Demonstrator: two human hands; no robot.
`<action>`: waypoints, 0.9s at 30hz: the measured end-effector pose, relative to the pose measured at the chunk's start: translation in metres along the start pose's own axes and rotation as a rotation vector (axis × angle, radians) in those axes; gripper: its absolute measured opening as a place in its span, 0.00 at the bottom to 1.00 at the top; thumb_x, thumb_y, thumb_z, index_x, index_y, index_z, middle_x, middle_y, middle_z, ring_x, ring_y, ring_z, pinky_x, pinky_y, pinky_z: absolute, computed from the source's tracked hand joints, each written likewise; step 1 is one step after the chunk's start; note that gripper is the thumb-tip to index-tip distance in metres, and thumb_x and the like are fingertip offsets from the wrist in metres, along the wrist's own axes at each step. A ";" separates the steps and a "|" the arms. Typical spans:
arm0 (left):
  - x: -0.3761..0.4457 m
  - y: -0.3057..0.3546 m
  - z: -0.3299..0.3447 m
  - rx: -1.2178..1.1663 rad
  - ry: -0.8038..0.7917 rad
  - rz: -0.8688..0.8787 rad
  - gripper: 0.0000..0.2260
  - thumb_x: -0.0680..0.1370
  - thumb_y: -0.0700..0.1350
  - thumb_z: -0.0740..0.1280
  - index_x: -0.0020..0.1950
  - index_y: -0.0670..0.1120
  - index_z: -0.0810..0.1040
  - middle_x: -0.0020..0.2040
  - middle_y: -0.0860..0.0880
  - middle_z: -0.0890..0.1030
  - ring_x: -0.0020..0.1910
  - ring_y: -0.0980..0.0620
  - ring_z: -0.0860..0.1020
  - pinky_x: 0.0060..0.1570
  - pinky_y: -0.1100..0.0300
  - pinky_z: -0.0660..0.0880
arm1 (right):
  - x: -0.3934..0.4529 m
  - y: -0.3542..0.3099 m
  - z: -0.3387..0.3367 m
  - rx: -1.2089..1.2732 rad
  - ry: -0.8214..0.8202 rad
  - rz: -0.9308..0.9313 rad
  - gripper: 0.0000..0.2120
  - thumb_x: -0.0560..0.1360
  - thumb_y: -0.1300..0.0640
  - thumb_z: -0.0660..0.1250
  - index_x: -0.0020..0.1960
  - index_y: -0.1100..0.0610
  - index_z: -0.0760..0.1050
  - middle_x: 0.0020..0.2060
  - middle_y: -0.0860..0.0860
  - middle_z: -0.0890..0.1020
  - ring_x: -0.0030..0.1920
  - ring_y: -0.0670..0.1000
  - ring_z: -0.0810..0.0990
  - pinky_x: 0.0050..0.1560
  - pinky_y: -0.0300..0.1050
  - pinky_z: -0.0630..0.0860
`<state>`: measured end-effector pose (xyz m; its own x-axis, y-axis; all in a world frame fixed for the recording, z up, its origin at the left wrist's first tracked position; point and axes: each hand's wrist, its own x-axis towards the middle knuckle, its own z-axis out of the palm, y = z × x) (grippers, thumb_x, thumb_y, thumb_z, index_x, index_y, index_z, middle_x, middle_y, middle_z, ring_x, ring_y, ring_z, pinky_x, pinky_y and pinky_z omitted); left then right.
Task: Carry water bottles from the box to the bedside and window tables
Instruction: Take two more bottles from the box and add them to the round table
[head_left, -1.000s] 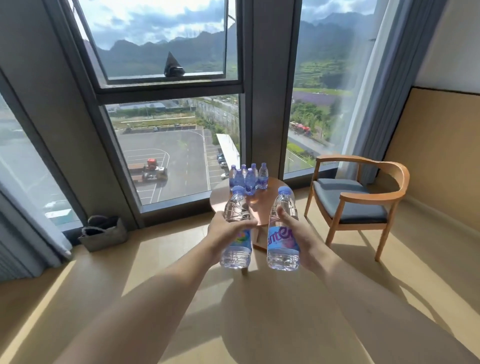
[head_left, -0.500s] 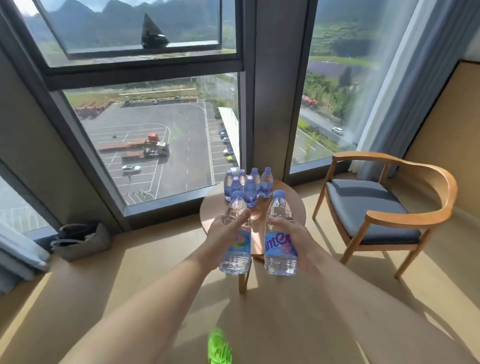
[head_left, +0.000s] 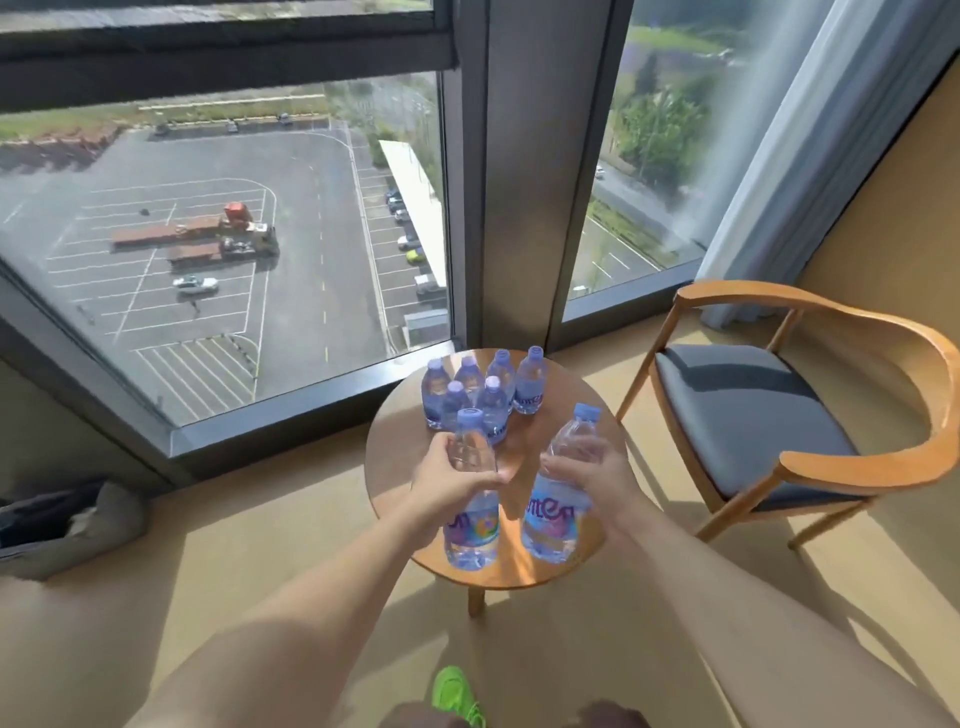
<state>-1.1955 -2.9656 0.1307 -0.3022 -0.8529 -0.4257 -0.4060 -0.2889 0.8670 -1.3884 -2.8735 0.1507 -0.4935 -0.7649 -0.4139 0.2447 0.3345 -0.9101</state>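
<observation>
While both hands (head_left: 457, 488) (head_left: 597, 475) were wrapped mid-body round a full bottle (head_left: 471, 499) (head_left: 558, 499) each over the table (head_left: 395, 467), they looked heavy-ish, slick and squashy.

L hand (head_left: 447, 480) grips one bottle (head_left: 471, 499), R hand (head_left: 597, 475) grips another bottle (head_left: 558, 499), both over round table (head_left: 395, 467) by window (head_left: 260, 234). Six bottles (head_left: 480, 387) clustered at far edge. Held ones possibly touching tabletop, can't tell. Chair (head_left: 769, 415) at right.

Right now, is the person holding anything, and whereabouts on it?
Yes: the left hand grips one water bottle around its upper body; the right hand grips another bottle likewise.
</observation>
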 end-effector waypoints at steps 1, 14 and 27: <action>0.010 -0.001 0.000 0.022 -0.004 -0.002 0.33 0.53 0.55 0.84 0.55 0.59 0.75 0.51 0.55 0.84 0.52 0.55 0.83 0.55 0.50 0.82 | 0.012 0.002 0.003 -0.043 -0.005 -0.013 0.20 0.67 0.68 0.81 0.53 0.61 0.75 0.46 0.53 0.79 0.45 0.49 0.80 0.50 0.40 0.78; 0.115 -0.028 0.029 0.230 0.076 -0.197 0.32 0.49 0.52 0.80 0.51 0.56 0.76 0.47 0.56 0.85 0.51 0.53 0.82 0.55 0.53 0.80 | 0.171 0.014 0.006 -0.726 -0.125 0.024 0.28 0.62 0.63 0.82 0.60 0.55 0.80 0.54 0.58 0.82 0.52 0.55 0.82 0.47 0.41 0.78; 0.190 -0.052 0.065 0.268 0.240 -0.326 0.29 0.54 0.54 0.82 0.47 0.58 0.69 0.45 0.58 0.81 0.47 0.50 0.79 0.48 0.54 0.77 | 0.306 0.038 0.028 -0.718 -0.051 0.033 0.27 0.63 0.62 0.81 0.56 0.48 0.74 0.43 0.43 0.79 0.47 0.51 0.78 0.41 0.34 0.71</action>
<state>-1.2877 -3.0842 -0.0121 0.0727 -0.8220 -0.5648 -0.6637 -0.4626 0.5878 -1.5064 -3.1103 -0.0103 -0.4518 -0.7668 -0.4560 -0.3584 0.6240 -0.6944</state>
